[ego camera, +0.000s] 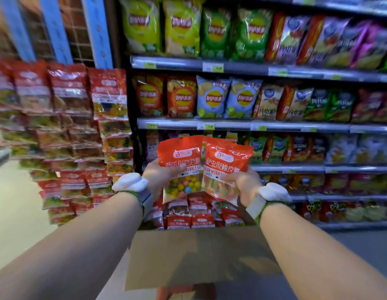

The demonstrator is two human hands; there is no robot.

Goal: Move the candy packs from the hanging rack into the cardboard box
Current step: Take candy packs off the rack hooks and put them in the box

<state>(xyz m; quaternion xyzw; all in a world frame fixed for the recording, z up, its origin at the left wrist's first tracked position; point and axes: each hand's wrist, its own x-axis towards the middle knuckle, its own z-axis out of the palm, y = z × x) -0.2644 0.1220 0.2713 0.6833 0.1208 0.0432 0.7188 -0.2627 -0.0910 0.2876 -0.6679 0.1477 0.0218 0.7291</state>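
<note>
Shop shelves [242, 68] loaded with crisp bags fill the far right of the scene, and a hanging rack [65, 135] crowded with red-topped candy packs stands at the left, blurred in the picture. Low in the middle sits the cardboard box [196, 256], its near flap facing the person; more candy packs [194, 213] lie inside it, packed close together. Above the open box both hands are raised side by side. The left hand [160, 178] has its fingers clamped on the lower left edge of a bubble gum pack [180, 167] with coloured balls showing through its clear window. The right hand [244, 185] pinches the lower right edge of a worm candy pack [224, 169]. The two packs are upright, labels toward the camera, and overlap slightly at their inner edges. Each wrist carries a white device [129, 180] on a strap.
</note>
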